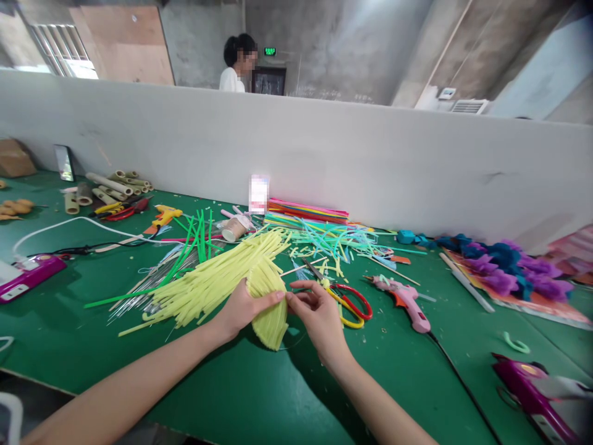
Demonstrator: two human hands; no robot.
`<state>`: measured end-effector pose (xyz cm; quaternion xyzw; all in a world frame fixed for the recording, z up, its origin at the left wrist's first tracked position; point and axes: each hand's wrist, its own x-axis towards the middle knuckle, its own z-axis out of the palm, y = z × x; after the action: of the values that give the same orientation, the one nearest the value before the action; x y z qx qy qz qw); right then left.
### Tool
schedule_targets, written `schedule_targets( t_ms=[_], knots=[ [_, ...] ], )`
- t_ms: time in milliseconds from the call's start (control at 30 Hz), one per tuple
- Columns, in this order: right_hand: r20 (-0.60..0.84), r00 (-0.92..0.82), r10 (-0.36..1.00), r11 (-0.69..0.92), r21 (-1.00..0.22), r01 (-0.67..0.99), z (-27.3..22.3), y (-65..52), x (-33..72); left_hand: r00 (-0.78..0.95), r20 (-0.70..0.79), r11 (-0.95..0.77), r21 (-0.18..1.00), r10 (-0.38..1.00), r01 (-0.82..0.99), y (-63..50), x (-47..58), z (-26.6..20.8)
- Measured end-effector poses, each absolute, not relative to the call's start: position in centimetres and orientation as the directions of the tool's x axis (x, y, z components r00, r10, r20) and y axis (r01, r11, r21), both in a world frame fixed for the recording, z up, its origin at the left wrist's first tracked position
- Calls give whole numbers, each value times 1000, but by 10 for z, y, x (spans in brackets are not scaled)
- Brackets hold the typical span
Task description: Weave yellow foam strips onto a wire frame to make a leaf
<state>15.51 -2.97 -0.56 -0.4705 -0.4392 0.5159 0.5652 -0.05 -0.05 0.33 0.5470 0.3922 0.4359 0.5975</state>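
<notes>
A fan-shaped piece of yellow pipe cleaners (269,309) is held up over the green table. My left hand (248,309) grips it from the left, thumb across its front and the other fingers hidden behind. At its right edge my right hand (317,315) pinches with thumb and forefinger; a thin wire or thread seems to hang below, but what sits in the pinch is too small to make out. A large pile of loose yellow pipe cleaners (208,281) lies just behind my left hand. Scissors with red and yellow handles (354,304) lie beyond my right hand.
A pink glue gun (407,303) with a black cord lies at the right. Purple and blue fuzzy flowers (509,269) are farther right. Green pipe cleaners (197,241), a yellow glue gun (165,215) and bamboo pieces (115,185) lie left. A white partition (370,161) backs the table.
</notes>
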Motion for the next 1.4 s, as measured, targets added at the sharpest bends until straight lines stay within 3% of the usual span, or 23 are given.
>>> schedule_targets(
  t_ms=[800,933,1133,1400],
  knots=[
    [24,75,997,36,-986,-160,-5,-31,154,332,105,-95,994,937,-48,3,-3,-2],
    [40,27,999,44,-982,-181,-6,-31,152,312,94,-70,994,946,-85,1,-3,4],
    [122,91,988,129,-989,-77,-10,-33,152,251,48,-56,998,967,26,2,-5,5],
    [154,67,986,156,-987,-28,-8,-39,147,147,100,-106,994,984,28,2,-6,9]
  ],
)
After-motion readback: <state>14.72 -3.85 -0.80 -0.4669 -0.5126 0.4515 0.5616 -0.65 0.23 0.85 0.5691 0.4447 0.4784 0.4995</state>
